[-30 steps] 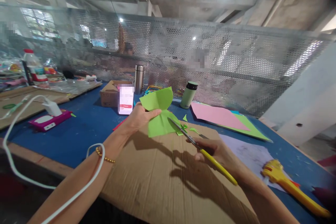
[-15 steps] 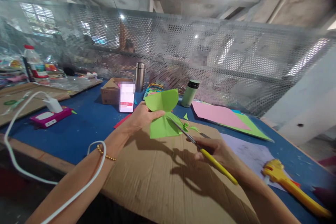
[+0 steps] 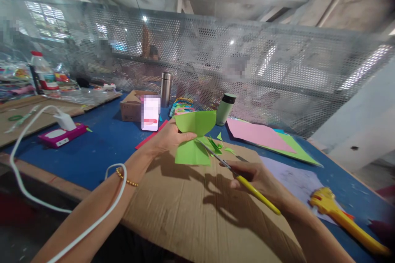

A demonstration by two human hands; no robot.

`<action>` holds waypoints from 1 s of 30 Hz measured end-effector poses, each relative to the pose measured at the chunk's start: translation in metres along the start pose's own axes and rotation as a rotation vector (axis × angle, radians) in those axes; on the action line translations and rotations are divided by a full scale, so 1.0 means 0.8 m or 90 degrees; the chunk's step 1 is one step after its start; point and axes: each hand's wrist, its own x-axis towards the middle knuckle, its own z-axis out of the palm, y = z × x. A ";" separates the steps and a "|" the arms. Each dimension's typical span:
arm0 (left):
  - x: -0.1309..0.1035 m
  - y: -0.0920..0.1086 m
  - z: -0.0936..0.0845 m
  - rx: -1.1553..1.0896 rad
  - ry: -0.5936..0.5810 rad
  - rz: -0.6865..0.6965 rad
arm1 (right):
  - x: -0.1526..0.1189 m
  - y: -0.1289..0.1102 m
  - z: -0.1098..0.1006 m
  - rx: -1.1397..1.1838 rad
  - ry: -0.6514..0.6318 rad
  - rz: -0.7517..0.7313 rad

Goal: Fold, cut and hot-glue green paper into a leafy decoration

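Observation:
My left hand (image 3: 173, 134) pinches a piece of green paper (image 3: 194, 152) at its narrow middle, thumb on top. The paper has a rounded upper lobe and a squarer lower part, with a crease down it. My right hand (image 3: 251, 174) is closed on yellow-handled scissors (image 3: 257, 194), whose blade tips reach the paper's waist from the right. Small green scraps (image 3: 216, 146) lie just right of the paper, above a brown cardboard sheet (image 3: 182, 209).
Behind stand a phone (image 3: 150, 113), a cardboard box (image 3: 130, 107), a steel flask (image 3: 166, 89) and a green bottle (image 3: 225, 109). Pink paper (image 3: 262, 134) and a yellow glue gun (image 3: 342, 218) lie right. A purple power strip (image 3: 63, 135) and white cable (image 3: 89, 230) are left.
The green paper has turned slightly and moved a little right and down. A strip on its right side has come away and now lies with the scraps.

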 end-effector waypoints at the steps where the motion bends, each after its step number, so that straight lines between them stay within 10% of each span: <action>1: 0.000 0.000 0.000 -0.005 0.002 0.001 | 0.000 0.001 0.000 -0.003 -0.001 0.004; 30: -0.003 0.005 -0.001 -0.015 -0.044 -0.050 | -0.005 -0.010 -0.002 0.031 0.003 0.012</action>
